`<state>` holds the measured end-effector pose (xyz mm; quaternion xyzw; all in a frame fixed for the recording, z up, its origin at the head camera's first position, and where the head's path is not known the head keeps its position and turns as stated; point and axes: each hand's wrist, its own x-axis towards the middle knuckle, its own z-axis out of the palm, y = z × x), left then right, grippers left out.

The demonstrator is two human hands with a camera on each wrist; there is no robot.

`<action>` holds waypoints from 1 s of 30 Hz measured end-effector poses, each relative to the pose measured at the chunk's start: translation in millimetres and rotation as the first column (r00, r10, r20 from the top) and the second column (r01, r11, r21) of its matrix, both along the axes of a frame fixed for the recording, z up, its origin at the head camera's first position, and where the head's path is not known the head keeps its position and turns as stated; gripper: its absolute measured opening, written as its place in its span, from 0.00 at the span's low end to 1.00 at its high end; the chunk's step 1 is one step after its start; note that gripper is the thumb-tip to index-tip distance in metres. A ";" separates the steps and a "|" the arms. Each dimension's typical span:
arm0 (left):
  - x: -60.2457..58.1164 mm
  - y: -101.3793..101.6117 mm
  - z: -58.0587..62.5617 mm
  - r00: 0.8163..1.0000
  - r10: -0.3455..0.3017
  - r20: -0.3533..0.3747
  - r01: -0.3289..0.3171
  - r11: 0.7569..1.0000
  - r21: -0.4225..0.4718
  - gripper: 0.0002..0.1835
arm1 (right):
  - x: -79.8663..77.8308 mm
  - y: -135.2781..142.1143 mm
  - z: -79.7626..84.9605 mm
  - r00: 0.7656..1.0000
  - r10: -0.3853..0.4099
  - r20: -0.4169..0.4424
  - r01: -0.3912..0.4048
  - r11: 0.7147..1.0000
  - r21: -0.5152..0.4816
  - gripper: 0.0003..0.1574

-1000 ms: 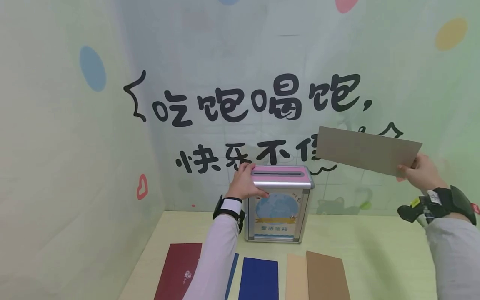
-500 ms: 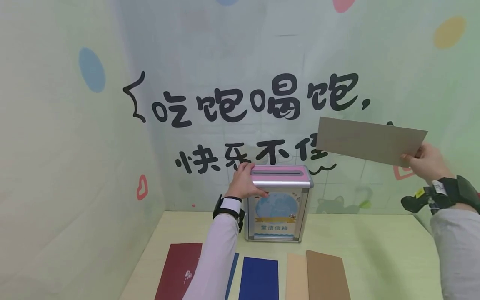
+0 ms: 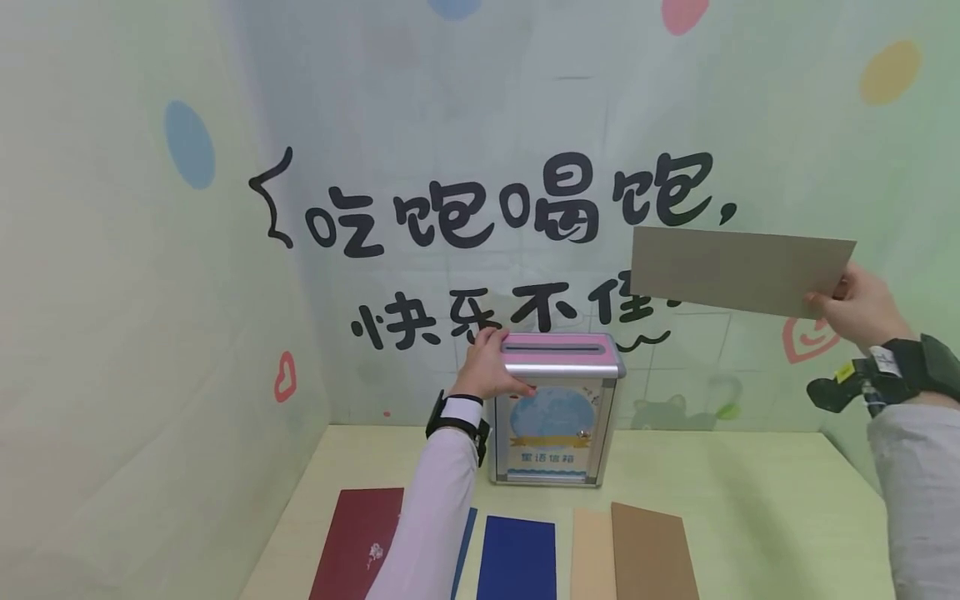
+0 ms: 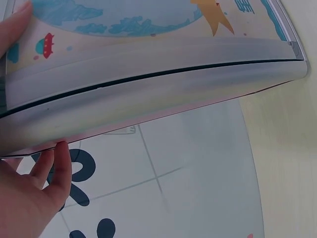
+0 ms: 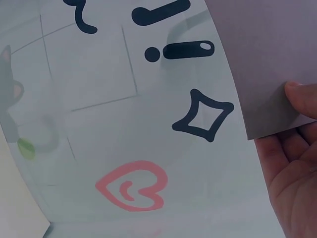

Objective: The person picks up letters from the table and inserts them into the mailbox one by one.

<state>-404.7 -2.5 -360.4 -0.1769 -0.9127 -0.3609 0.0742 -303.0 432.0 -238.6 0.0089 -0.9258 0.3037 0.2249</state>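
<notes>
Head view: slotted box (image 3: 555,433) upright on the pale bench (image 3: 780,508), close to the printed wall (image 3: 465,108). Pink strip (image 3: 525,357) along its top, long narrow slot (image 3: 555,347) running lengthwise through it; silver trim below. Front panel carries a blue globe picture, an orange ribbon and a row of characters.

Left hand (image 3: 486,371) at the box's upper left corner: grip closed round it, thumb on the front, fingers over the top toward the back. Left wrist view agrees, fingertips touching the far edge of the top.

Right hand (image 3: 862,308) raised, well right of the box. Grip narrow, pinching a grey-brown card (image 3: 735,271) by its right end; thumb on the near face, fingers behind, as the right wrist view bears out. Card in the air, higher than the slot and to its right, clear of the box, long side nearly level, hiding some wall lettering.

Bench, near edge of frame, left to right: dark red card (image 3: 348,546) with a pale flower, partly under the left sleeve (image 3: 423,525) in view; thin blue strip (image 3: 464,554) beside the sleeve; dark blue card (image 3: 517,558); cream card (image 3: 592,554); brown card (image 3: 655,550) against it.
</notes>
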 end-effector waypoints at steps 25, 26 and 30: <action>-3.0 -1.3 -4.6 1.000 -0.007 -0.028 0.007 1.000 0.008 0.61 | -17.7 -48.5 46.4 0.990 0.142 0.000 -0.140 0.981 0.132 0.22; -2.8 -1.2 -4.4 1.000 -0.007 -0.026 0.007 1.000 0.007 0.61 | -18.8 -50.7 47.6 0.988 0.152 -0.002 -0.151 0.980 0.131 0.21; -1.8 -0.3 -3.3 1.000 -0.006 -0.019 0.007 1.000 0.019 0.61 | -22.7 -59.6 51.2 0.986 0.166 0.011 -0.166 0.977 0.137 0.20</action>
